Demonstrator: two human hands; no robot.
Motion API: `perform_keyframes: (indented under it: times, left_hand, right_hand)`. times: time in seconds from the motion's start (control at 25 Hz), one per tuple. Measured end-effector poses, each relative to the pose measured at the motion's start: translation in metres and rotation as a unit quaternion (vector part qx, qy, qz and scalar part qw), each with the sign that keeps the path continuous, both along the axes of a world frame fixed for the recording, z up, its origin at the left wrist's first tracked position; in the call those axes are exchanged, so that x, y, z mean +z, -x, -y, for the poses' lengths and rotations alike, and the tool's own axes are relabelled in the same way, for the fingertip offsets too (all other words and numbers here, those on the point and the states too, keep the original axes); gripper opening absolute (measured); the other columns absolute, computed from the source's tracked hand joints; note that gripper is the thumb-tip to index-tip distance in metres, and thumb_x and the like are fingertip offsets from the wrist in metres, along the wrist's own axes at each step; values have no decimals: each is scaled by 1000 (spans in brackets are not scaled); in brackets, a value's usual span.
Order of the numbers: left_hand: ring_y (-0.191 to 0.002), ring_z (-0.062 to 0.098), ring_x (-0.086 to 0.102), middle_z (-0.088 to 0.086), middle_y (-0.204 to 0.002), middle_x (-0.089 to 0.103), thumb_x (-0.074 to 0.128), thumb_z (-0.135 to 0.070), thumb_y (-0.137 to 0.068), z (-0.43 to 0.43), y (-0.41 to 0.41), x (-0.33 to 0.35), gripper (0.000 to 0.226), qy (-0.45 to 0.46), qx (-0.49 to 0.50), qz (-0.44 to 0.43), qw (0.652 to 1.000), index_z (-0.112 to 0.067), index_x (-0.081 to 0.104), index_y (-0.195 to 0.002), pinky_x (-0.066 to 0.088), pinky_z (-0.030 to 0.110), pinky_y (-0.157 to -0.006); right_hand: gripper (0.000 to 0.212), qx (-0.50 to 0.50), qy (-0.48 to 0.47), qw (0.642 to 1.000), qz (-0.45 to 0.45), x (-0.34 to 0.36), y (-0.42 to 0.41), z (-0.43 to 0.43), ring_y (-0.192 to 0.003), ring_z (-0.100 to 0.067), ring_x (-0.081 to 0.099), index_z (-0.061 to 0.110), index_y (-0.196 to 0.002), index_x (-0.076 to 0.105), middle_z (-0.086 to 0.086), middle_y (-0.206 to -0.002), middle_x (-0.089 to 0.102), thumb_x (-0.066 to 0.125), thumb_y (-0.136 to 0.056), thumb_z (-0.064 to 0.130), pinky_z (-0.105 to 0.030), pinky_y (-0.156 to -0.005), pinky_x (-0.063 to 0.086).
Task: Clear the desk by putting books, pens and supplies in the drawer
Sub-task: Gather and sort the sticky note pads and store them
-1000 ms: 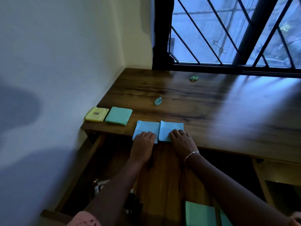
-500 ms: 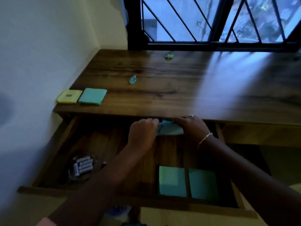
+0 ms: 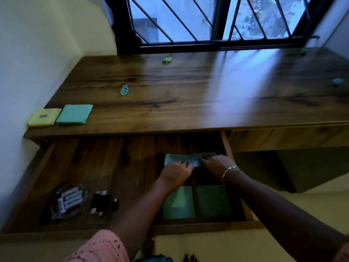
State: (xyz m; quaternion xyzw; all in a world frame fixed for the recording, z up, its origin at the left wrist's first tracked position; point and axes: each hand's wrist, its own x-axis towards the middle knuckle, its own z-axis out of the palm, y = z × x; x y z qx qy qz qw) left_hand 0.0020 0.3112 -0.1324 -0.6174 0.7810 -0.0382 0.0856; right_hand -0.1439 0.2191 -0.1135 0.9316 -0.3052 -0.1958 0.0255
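Head view: far left on the desk (image 3: 170, 110), yellow pad (image 3: 44, 117) sits against the wall. Green pad (image 3: 74, 114) is just beside its right edge. Both lie flat near the front edge.

Below them the drawer (image 3: 47, 230) is pulled out. In its front-left area is a clear dish (image 3: 84, 193) holding pale cylinders (image 3: 70, 200), too blurred to ID. Just right of the dish is a cluster of small black items (image 3: 101, 202), can't tell what they are.

Further right on the desktop is a crumpled blue scrap (image 3: 124, 90) mid-depth. A green scrap (image 3: 167, 59) lies near the window (image 3: 207, 19).

My left hand (image 3: 177, 172) is inside the drawer, right-rear part, fingers curled onto the left end of the blue pads (image 3: 188, 159). Pink sleeve (image 3: 102, 248) shows at the bottom.

The blue pads are in the drawer, under the desk's front edge and close to the right side wall. Motion blur, so I can't tell whether they rest on the drawer floor.

My right hand (image 3: 215, 163) grips the right end of the same pads, fingers bent over them. Bracelet (image 3: 228, 172) on that wrist.

Under my forearms, at the drawer front-right, are 2 flat squares side by side with a thin gap: green square A (image 3: 178, 205) and green square B (image 3: 212, 203).

Far right desktop: teal scrap (image 3: 338, 81), and another blurred scrap (image 3: 303, 51) by the window corner.
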Motion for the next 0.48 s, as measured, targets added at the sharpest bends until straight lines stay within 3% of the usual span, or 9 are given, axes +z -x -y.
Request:
perform_keyframes:
  times: [0.12, 0.2, 0.24, 0.36, 0.48]
  left_hand:
    - [-77, 27, 71, 16, -88, 72, 60, -12, -78, -8, -1, -23, 22, -35, -7, -24, 999, -9, 69, -98, 58, 32, -62]
    - [-112, 36, 59, 27, -124, 57, 55, -12, -90, -12, -1, -26, 38, -71, 13, -54, 996, -2, 51, -126, 50, 43, -93]
    - [-123, 37, 50, 28, -135, 47, 47, -12, -95, -13, 0, -26, 41, -89, 11, -54, 995, -1, 41, -134, 43, 45, -102]
    - [-129, 31, 44, 20, -142, 42, 38, -12, -98, -15, 1, -24, 40, -89, 29, -94, 991, -6, 36, -138, 39, 40, -106]
    - [-118, 23, 53, 12, -131, 54, 39, -10, -98, -11, -3, -24, 35, -66, 49, -155, 985, -10, 44, -132, 44, 33, -101]
  right_hand:
    - [30, -11, -38, 999, -27, -18, -3, 1, -110, -33, 59, 11, -123, 47, -14, -123, 57, 35, -97, 18, -41, -84, 49]
    - [34, -14, -67, 997, -45, -29, -3, -2, -116, -34, 54, 9, -130, 41, -17, -132, 49, 35, -98, 19, -44, -90, 47]
    - [37, -13, -74, 996, -49, -33, -2, -4, -120, -36, 51, 7, -134, 36, -20, -139, 40, 34, -98, 17, -45, -94, 46]
    - [46, -26, -91, 994, -46, -33, 1, -10, -131, -40, 37, 6, -142, 24, -23, -152, 12, 34, -98, 14, -47, -103, 40]
    - [47, -36, -94, 994, -52, -33, 3, -12, -135, -38, 31, 8, -143, 21, -21, -155, 6, 31, -98, 12, -47, -105, 38]
